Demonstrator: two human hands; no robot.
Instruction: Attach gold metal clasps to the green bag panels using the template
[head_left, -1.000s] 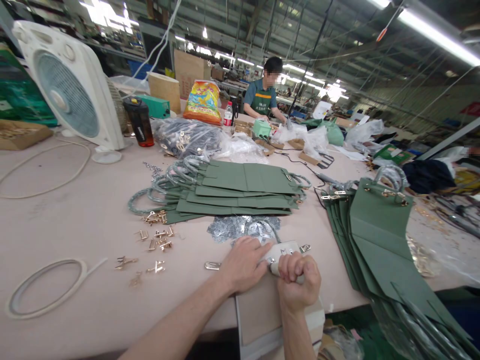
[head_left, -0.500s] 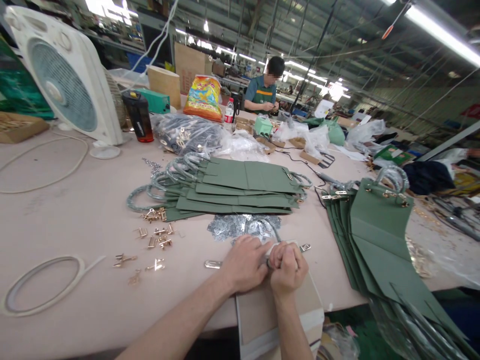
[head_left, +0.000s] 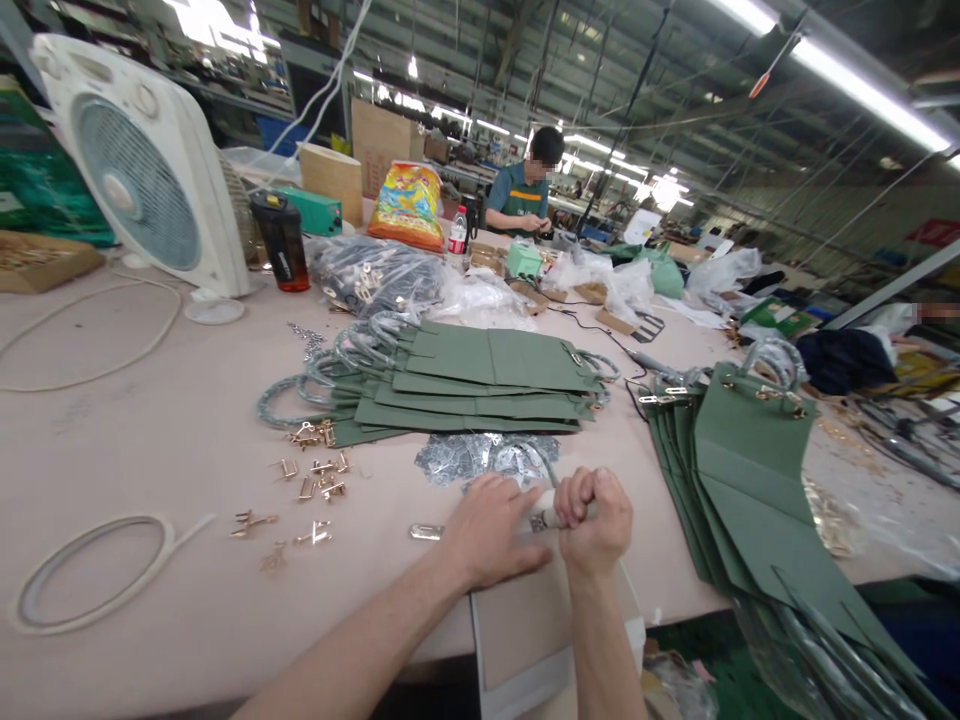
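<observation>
A bag panel [head_left: 517, 625], beige face up with pale edges, lies at the table's front edge below both hands. My left hand [head_left: 484, 530] grips its far end, thumb and index finger apart. Between the hands a small metal fitting [head_left: 537, 522] shows on a pale strip. My right hand [head_left: 596, 515] is closed in a fist just right of the fitting; what its fingers hold is hidden. A metal clasp plate [head_left: 426, 532] sticks out left of my left hand. Beyond the hands is a heap of flat silver metal plates [head_left: 457, 458].
Green bag panels [head_left: 480, 370] with wrapped handles are stacked behind the plates. More green panels [head_left: 757, 450] hang over the right edge. Gold fittings [head_left: 319, 480] and a tape roll [head_left: 94, 575] lie left. A fan [head_left: 142, 170] and a co-worker [head_left: 521, 190] are farther back.
My right hand has moved slightly right, away from my left hand, and the metal fitting between them now shows. My left hand stays nearly in place. The view has shifted slightly.
</observation>
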